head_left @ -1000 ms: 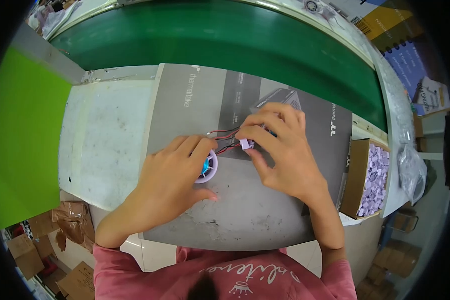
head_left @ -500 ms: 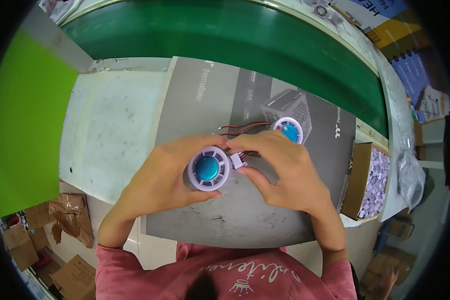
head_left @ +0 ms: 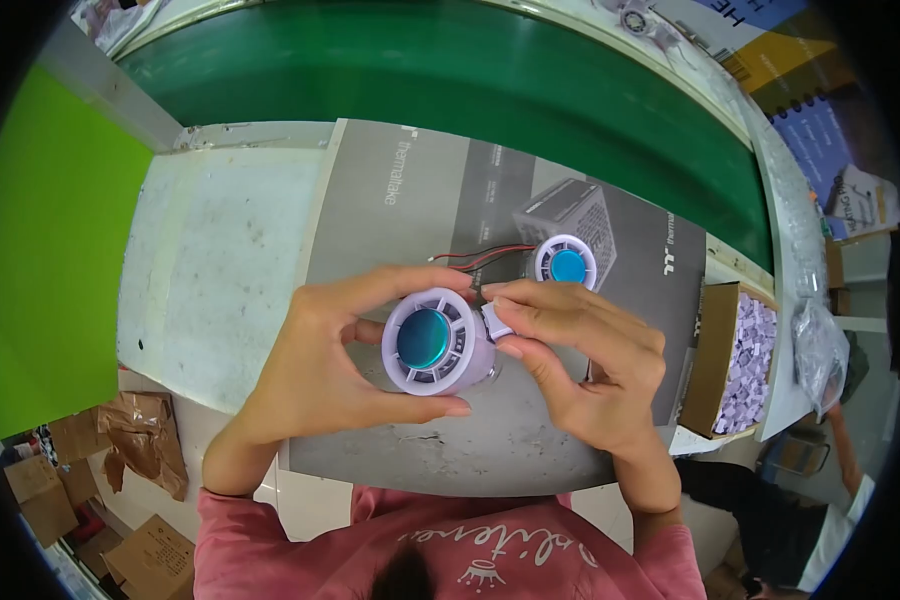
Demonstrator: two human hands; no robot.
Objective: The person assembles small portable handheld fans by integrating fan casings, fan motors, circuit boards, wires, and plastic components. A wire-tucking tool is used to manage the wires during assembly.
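Note:
My left hand (head_left: 315, 350) is curled round a small white fan-like motor unit (head_left: 438, 345) with a shiny blue round cap, spokes and a rim. The unit is tilted, so part of its white side wall shows. Between thumb and fingertips, my right hand (head_left: 600, 350) pinches a small white plastic block (head_left: 496, 322) against or very close to that side wall; whether they touch I cannot tell. Just beyond my right hand stands a second white unit (head_left: 567, 263) with a blue cap. Red and black wires (head_left: 485, 254) run leftward from it.
A grey printed cardboard sheet (head_left: 370, 220) covers the worktop. At the right stands an open carton (head_left: 707, 350) full of small white blocks. A green conveyor belt (head_left: 390, 70) runs across the far side, and a bright green panel (head_left: 55, 240) rises at the left. Another person (head_left: 770, 510) is at lower right.
The held unit has turned to show its side, and its cap now faces more to the left. My right hand has brought the small block up beside it. Another person has come further into view.

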